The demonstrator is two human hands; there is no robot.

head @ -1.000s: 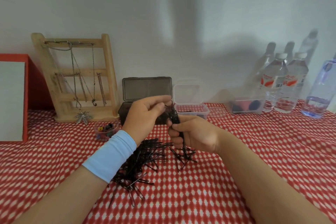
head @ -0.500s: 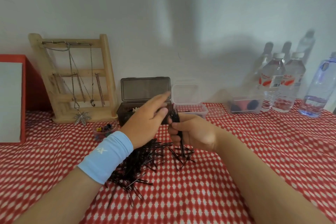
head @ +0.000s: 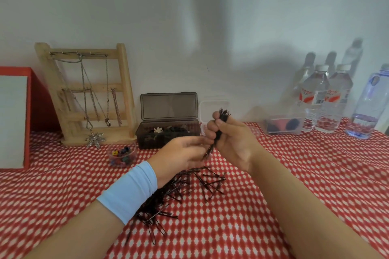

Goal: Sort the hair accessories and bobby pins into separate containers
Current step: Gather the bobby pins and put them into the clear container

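Note:
My right hand (head: pixel 230 140) grips an upright bunch of black bobby pins (head: pixel 223 114), its tips sticking out above and below the fist. My left hand (head: pixel 181 155), with a light blue wristband, hovers just left of the bunch's lower end, fingers loosely spread and holding nothing. A loose pile of bobby pins (head: pixel 185 191) lies on the red checked cloth beneath both hands. Behind stands a smoky dark box (head: pixel 168 134) with its lid up, hair accessories inside. A small clear box (head: pixel 213 107) is partly hidden behind my right hand.
A wooden rack (head: pixel 88 92) with chains leans on the wall at left, next to a red-framed board (head: pixel 14 118). A small clear cup of coloured clips (head: pixel 122 155) sits before the rack. A clear tub (head: pixel 284 125) and water bottles (head: pixel 324 99) stand at right.
My left hand has dropped from the top of the bunch to below it and opened. My right hand has lifted the bunch slightly higher.

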